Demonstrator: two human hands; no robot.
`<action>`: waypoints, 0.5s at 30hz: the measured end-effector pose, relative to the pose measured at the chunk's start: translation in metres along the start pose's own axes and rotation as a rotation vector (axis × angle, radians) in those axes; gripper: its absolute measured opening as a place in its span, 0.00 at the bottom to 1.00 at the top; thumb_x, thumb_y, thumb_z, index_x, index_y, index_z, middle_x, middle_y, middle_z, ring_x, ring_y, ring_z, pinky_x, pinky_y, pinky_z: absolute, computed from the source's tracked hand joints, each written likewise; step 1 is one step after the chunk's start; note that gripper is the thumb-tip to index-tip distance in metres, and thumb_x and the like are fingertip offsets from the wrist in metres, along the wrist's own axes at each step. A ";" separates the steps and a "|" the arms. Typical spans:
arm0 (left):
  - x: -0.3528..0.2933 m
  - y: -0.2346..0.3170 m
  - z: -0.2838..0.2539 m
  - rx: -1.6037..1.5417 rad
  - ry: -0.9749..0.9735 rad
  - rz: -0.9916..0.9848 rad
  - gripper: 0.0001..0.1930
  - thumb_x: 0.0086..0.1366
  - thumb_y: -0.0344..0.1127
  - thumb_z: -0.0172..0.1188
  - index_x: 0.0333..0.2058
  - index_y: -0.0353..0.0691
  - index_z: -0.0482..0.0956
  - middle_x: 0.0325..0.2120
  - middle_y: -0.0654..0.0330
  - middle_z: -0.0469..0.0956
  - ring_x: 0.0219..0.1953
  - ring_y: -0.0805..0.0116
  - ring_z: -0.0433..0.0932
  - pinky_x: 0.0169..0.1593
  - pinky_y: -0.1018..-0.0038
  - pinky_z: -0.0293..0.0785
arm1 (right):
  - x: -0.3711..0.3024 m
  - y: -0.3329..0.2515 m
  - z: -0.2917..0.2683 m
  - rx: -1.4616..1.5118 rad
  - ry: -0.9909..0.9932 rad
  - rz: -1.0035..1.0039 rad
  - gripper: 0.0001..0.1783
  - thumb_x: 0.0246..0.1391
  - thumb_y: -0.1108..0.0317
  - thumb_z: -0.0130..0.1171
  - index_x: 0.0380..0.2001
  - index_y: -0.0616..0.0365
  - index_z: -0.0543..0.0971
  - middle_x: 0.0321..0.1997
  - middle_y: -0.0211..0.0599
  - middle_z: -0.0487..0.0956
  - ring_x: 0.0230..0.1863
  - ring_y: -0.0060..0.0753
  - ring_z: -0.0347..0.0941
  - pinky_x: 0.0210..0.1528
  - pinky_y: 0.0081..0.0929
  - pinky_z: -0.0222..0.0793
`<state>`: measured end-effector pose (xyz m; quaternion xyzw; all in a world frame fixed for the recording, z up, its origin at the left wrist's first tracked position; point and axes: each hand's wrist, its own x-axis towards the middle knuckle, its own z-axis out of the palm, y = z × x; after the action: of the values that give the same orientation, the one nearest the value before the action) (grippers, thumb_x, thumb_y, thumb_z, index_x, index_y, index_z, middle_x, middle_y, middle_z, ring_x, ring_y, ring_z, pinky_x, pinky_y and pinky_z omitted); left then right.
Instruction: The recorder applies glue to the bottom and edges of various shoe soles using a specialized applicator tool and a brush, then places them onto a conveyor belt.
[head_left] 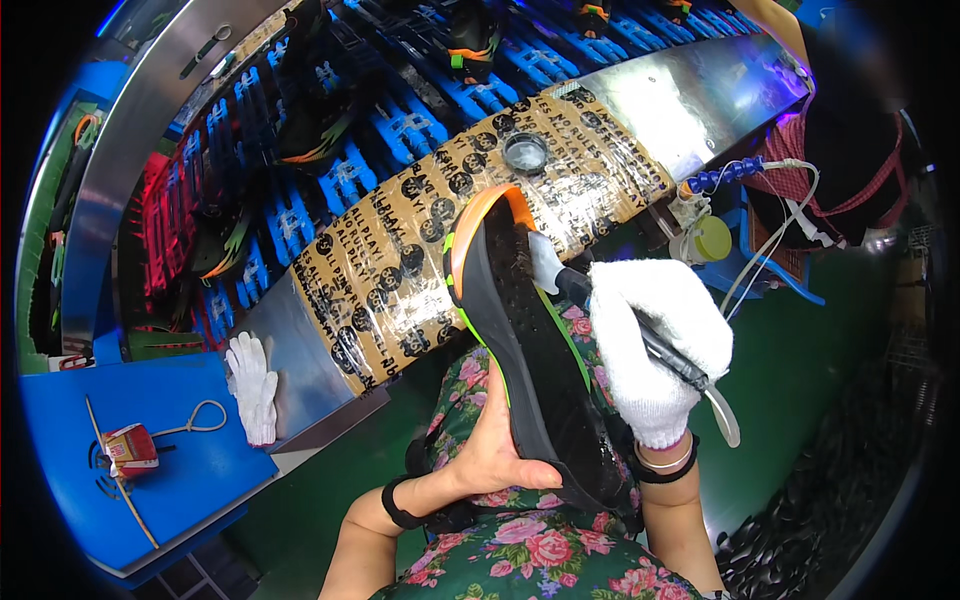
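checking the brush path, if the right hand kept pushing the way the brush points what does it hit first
The right hand aims its brush up-left, so it would first meet the shoe sole, which the bristles seem to touch already; depth is unclear.

The shiny metal table (pixel 690 95) has a brown taped sheet (pixel 400 270) on it, with a small round cup (pixel 525 152) and a white glove (pixel 253 385).

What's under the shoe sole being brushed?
The bare left hand cups the black shoe sole from beneath, above a floral-print lap. The gloved right hand holds the brush on its upper face. The sole's underside and most left fingers are hidden.
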<state>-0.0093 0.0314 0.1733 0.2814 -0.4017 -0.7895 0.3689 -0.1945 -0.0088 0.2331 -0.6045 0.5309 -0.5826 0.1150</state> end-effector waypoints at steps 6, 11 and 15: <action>-0.002 -0.003 -0.007 0.095 -0.020 -0.004 0.82 0.44 0.58 0.83 0.74 0.36 0.20 0.75 0.53 0.39 0.77 0.59 0.42 0.76 0.63 0.43 | -0.002 -0.003 0.002 -0.009 0.011 -0.023 0.06 0.50 0.82 0.66 0.34 0.66 0.85 0.32 0.40 0.85 0.33 0.32 0.82 0.38 0.28 0.76; -0.001 -0.001 -0.001 0.012 -0.036 -0.014 0.81 0.45 0.57 0.83 0.74 0.37 0.20 0.75 0.53 0.40 0.76 0.59 0.44 0.76 0.63 0.45 | -0.002 -0.004 0.004 -0.059 -0.017 -0.101 0.07 0.49 0.82 0.67 0.33 0.65 0.85 0.32 0.41 0.85 0.32 0.32 0.82 0.36 0.27 0.76; -0.003 -0.004 -0.007 0.006 -0.042 -0.012 0.80 0.47 0.56 0.83 0.74 0.38 0.20 0.74 0.53 0.43 0.75 0.59 0.47 0.75 0.62 0.47 | -0.003 -0.005 0.001 0.022 -0.028 0.009 0.06 0.50 0.82 0.66 0.33 0.65 0.85 0.31 0.40 0.84 0.31 0.32 0.82 0.36 0.27 0.76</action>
<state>-0.0035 0.0323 0.1667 0.2684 -0.4102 -0.7961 0.3548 -0.1906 -0.0045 0.2346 -0.6091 0.5255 -0.5793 0.1316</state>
